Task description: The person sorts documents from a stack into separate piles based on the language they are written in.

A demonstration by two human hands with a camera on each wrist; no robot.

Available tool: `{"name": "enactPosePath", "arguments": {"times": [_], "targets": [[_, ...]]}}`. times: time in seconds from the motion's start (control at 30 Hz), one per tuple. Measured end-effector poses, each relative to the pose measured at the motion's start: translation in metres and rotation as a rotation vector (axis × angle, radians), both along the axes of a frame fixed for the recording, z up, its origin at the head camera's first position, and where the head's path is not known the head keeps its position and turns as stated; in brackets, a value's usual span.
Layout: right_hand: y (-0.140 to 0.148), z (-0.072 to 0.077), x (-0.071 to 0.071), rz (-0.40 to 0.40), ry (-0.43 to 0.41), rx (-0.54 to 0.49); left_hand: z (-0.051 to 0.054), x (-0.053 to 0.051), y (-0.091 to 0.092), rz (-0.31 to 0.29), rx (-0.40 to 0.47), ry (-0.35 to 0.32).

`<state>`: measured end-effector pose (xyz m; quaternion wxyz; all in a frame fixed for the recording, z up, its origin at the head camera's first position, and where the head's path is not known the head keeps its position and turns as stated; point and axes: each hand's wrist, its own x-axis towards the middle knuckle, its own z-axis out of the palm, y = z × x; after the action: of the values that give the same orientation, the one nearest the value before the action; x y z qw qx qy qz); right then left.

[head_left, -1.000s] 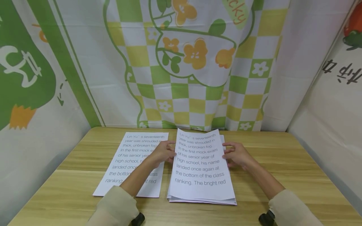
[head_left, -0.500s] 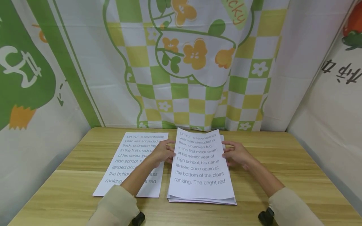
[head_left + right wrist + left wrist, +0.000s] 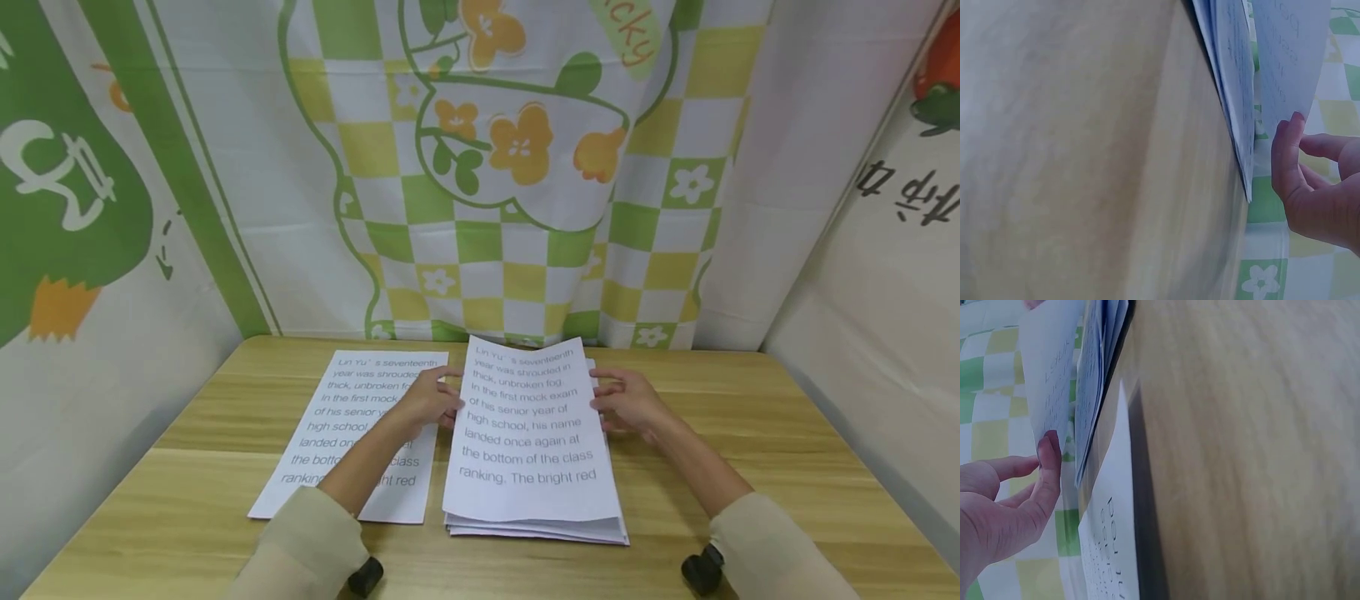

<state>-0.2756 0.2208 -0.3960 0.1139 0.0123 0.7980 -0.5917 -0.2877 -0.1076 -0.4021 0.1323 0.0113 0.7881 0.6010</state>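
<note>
A printed sheet of paper (image 3: 525, 425) is held up by both hands, its upper part bowed between them. My left hand (image 3: 429, 402) pinches its left edge between thumb and fingers, plainly seen in the left wrist view on the sheet (image 3: 1050, 375). On the opposite edge my right hand (image 3: 630, 404) pinches the same sheet, as the right wrist view shows. Beneath lies a stack of paper (image 3: 540, 532) with slightly uneven edges; the wrist views show a gap between it and the lifted sheet. To the left rests another pile of printed paper (image 3: 315, 425), partly covered by the left forearm.
The papers lie on a wooden table (image 3: 750, 433). A checked green and yellow curtain (image 3: 517, 283) hangs right behind its far edge, with printed cloth walls on both sides. Black straps with camera-like blocks (image 3: 702, 569) sit at the wrists.
The held sheet has risen a little, and its lower edge has come up, showing more of the stack beneath. Both hands have moved slightly upward with it. The left pile stays put.
</note>
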Motion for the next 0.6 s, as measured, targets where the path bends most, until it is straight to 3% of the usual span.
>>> {"name": "enactPosePath", "arguments": {"times": [0.6], "targets": [[-0.031, 0.01, -0.015, 0.004, -0.016, -0.133, 0.01, -0.003, -0.045, 0.025, 0.057, -0.011]]}}
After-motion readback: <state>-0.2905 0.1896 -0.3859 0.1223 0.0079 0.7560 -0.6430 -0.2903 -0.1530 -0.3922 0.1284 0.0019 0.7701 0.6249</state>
